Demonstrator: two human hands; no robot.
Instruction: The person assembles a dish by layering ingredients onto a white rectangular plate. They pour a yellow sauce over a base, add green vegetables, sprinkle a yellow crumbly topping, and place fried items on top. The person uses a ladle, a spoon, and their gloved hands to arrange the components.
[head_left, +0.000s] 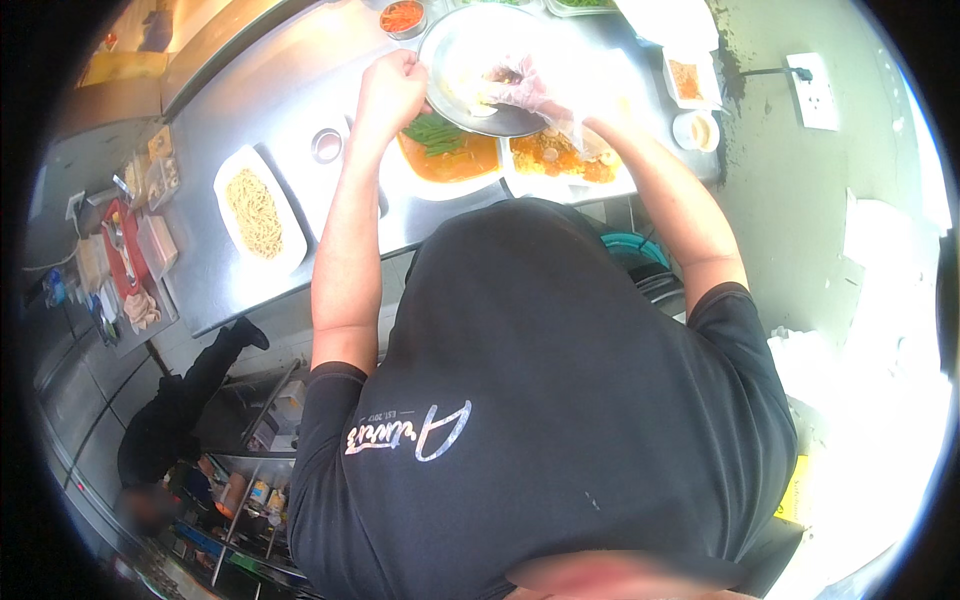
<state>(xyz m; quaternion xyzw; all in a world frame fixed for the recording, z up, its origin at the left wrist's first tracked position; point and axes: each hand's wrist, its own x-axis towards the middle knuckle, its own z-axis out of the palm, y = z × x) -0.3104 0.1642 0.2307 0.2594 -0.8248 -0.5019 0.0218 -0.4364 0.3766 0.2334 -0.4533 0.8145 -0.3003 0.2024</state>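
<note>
My left hand (394, 88) grips the left rim of a round metal bowl (448, 60), which is tilted above the counter. Inside the bowl is my right hand (529, 88), in a clear plastic glove. Its fingers are at some dark food (504, 76), and glare hides whether they close on it. Pale scraps cling to the bowl's lower wall. Just below the bowl, green beans (435, 135) lie in orange sauce (457, 161) in a white tray. Beside it, a second white tray holds yellow and orange food (562, 159).
A white tray (291, 259) of noodles (255, 214) and a small metal cup (326, 145) stand left on the steel counter (202, 289). Shredded carrot (402, 15) fills a metal container at the back. A small tub (696, 132) sits near the right wall. Another person (172, 420) is at lower left.
</note>
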